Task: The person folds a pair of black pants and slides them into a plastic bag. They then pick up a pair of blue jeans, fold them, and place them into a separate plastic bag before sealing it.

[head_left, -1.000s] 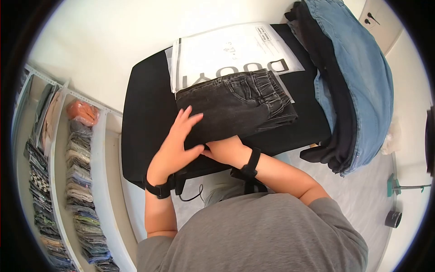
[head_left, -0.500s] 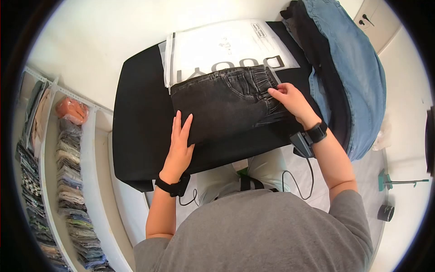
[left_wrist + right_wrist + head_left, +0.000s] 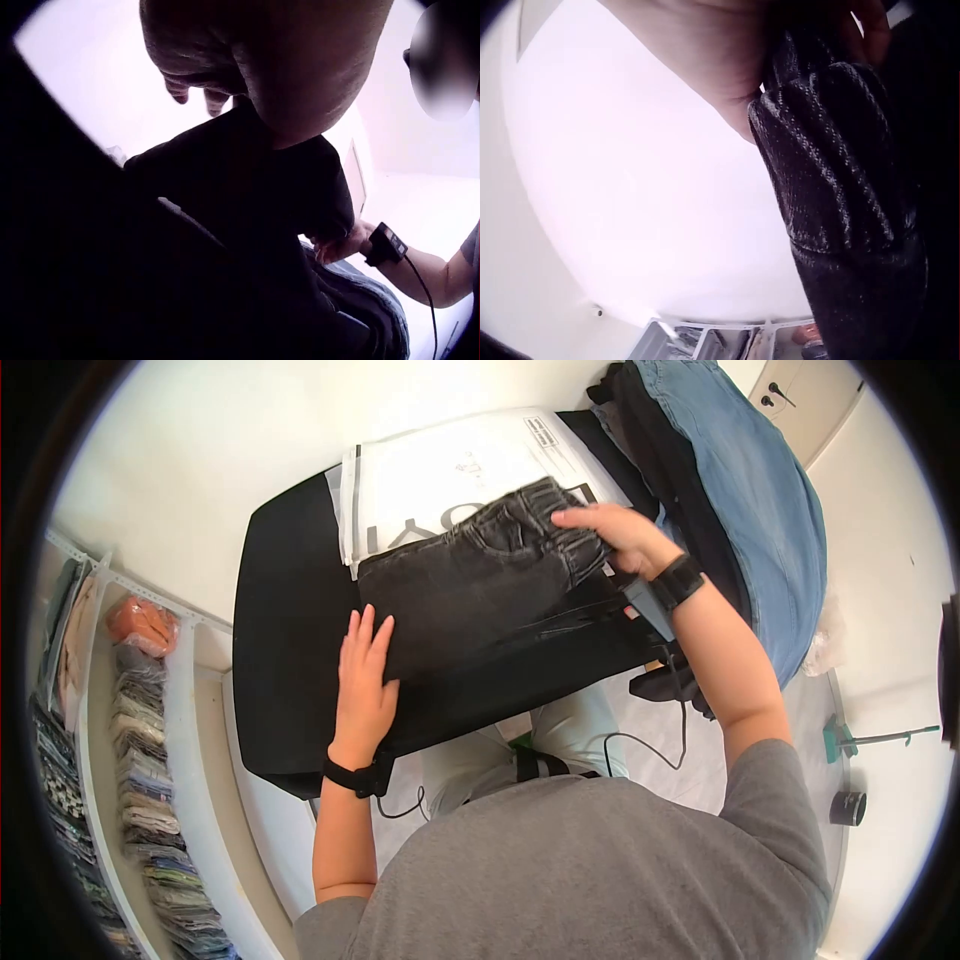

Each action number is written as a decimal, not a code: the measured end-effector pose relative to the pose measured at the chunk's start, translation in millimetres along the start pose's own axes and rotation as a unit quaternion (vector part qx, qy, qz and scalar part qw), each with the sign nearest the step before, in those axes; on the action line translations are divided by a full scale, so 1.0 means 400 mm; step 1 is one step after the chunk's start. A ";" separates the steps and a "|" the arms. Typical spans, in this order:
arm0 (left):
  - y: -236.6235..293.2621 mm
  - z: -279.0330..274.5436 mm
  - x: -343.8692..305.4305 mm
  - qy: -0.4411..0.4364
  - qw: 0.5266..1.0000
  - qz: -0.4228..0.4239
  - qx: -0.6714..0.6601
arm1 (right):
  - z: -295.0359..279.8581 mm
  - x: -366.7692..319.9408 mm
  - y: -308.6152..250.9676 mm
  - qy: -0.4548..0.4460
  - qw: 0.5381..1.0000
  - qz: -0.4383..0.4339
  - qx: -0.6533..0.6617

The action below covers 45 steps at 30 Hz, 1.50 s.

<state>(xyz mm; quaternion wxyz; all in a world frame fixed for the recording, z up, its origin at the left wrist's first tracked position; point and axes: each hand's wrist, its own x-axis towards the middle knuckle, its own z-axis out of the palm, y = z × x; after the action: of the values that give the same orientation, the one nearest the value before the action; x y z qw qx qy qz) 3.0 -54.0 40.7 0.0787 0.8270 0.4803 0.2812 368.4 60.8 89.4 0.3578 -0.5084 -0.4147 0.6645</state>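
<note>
Folded black jeans (image 3: 460, 590) lie across the middle of the black-covered table (image 3: 285, 650), their elastic waistband (image 3: 832, 165) raised at the right end. My right hand (image 3: 625, 535) grips that waistband, thumb on top and the other fingers underneath, mostly hidden. Flat against the left end of the jeans rests my left hand (image 3: 365, 680), its fingers straight. In the left wrist view the left hand (image 3: 277, 60) shows dark above the cloth. Behind the jeans, partly covered by them, is a clear-and-white plastic bag (image 3: 430, 475) with large printed letters.
Blue and black jeans (image 3: 730, 490) hang in a pile over the table's right end. Shelves (image 3: 95, 780) of bagged folded clothes stand at the left. A cable (image 3: 680, 740) runs from the right wrist camera. A green-headed broom (image 3: 840, 740) lies at the far right.
My right hand came from the near edge to the waistband, took hold of it and lifted that end. My left hand came down onto the left end of the jeans.
</note>
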 end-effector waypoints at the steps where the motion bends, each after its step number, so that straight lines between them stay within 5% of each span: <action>1: 0.005 -0.002 0.008 0.044 0.999 0.028 0.006 | 0.019 -0.037 -0.036 0.004 1.000 -0.029 0.003; 6: 0.036 0.006 0.052 -0.037 0.992 0.101 0.069 | -0.012 -0.085 -0.040 0.065 0.995 -0.065 -0.034; 8: 0.038 0.008 0.055 -0.156 0.984 0.061 0.060 | -0.029 -0.063 0.031 0.162 0.941 0.013 -0.296; 9: 0.034 -0.001 0.058 -0.181 0.982 0.048 0.020 | -0.028 -0.070 0.074 0.128 0.953 0.031 -0.273; 13: 0.017 -0.024 0.057 -0.197 0.978 0.063 -0.015 | -0.029 -0.054 0.140 0.255 0.919 -0.033 -0.299; 15: -0.016 -0.017 0.041 -0.074 0.964 -0.010 -0.255 | -0.044 -0.062 0.122 0.195 0.944 0.019 -0.265; 16: -0.020 -0.006 0.036 -0.009 0.971 -0.100 -0.218 | -0.042 -0.069 0.099 0.163 0.959 0.067 -0.223; 18: -0.063 0.026 0.036 0.020 0.901 -0.336 -0.273 | -0.054 -0.065 0.079 0.124 0.969 0.113 -0.182; 19: -0.058 0.026 0.034 0.001 0.877 -0.362 -0.316 | -0.065 -0.057 0.079 0.121 0.969 0.112 -0.185; 24: -0.067 0.061 0.058 -0.016 0.921 -0.314 -0.230 | -0.069 -0.038 0.089 0.018 0.992 0.126 0.008; 26: -0.059 0.049 0.066 -0.038 0.900 -0.289 -0.323 | -0.059 -0.056 0.096 -0.060 0.989 0.105 0.090; 29: -0.053 0.042 0.057 -0.015 0.909 -0.293 -0.294 | -0.025 -0.122 0.089 -0.026 0.986 0.119 0.118; 34: 0.022 -0.036 0.001 -0.047 0.894 -0.252 -0.369 | -0.014 -0.264 0.158 -0.027 0.982 0.023 0.184; 36: 0.012 -0.067 -0.019 -0.194 0.856 -0.354 -0.324 | -0.037 -0.293 0.202 -0.023 0.983 0.017 0.180; 40: -0.036 -0.026 -0.024 0.033 0.956 -0.194 -0.216 | -0.046 -0.316 0.258 0.004 0.984 -0.007 0.180; 45: 0.018 -0.002 -0.018 -0.071 0.918 -0.268 -0.284 | -0.052 -0.353 0.283 -0.006 0.982 -0.030 0.189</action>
<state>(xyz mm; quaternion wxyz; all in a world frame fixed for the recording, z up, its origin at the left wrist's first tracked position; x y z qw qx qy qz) 5.1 -64.0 41.4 0.4166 0.6279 0.5770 0.3150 414.6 -107.2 36.4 0.4649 -0.4151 -0.2991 0.7226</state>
